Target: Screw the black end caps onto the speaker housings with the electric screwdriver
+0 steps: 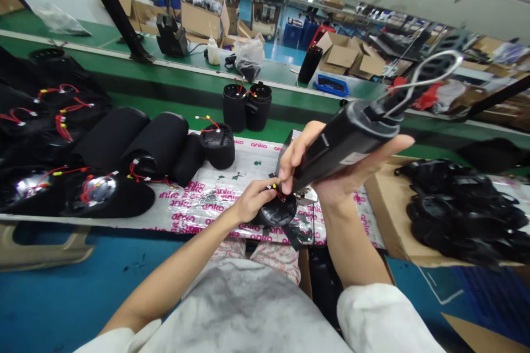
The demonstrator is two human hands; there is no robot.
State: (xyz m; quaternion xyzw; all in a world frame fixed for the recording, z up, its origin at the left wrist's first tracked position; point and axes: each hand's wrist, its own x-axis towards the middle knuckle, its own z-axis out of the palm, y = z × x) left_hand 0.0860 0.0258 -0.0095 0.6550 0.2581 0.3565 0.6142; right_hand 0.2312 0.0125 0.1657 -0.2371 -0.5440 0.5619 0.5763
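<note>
My right hand (356,168) is wrapped round a long black cylindrical body (343,140) with a silver wire loop handle (426,80) at its far end, held tilted above the bench. My left hand (252,198) pinches the small red and yellow wires (279,194) at the cylinder's lower end, just above a round black end cap (275,212) that lies under it. Both hands are closed.
Several black cylinders and caps with red wires lie at left (136,149). Two upright black cylinders (246,105) stand on the green conveyor (165,94). A cardboard tray of black ring parts (459,209) sits at right. Printed foil sheet (215,193) covers the bench.
</note>
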